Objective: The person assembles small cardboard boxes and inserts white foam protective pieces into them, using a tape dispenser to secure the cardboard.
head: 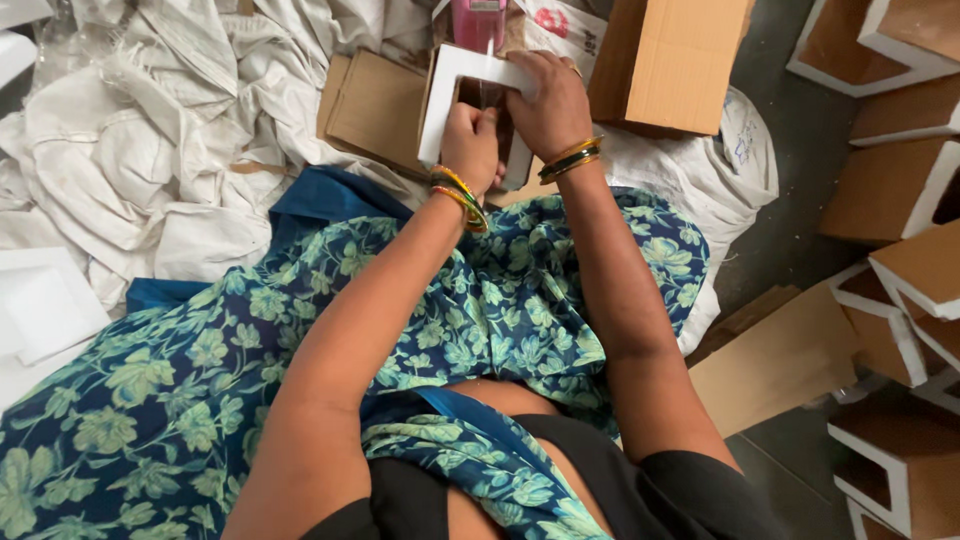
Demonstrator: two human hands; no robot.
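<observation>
A small cardboard box (447,95), white outside and brown inside, is held upright over my lap. My right hand (547,103) grips its top right edge. My left hand (470,143) is closed at the box's open mouth, its fingers pressed into the inside; what they hold is hidden. A pink object (478,22) stands just behind the box. Bangles ring both wrists.
Flat brown cardboard (372,106) and an open brown carton (678,62) lie beyond the box. Crumpled white sacks (150,150) pile up at the left. Several folded white-and-brown boxes (900,260) are stacked at the right. A white foam piece (45,305) lies at the left edge.
</observation>
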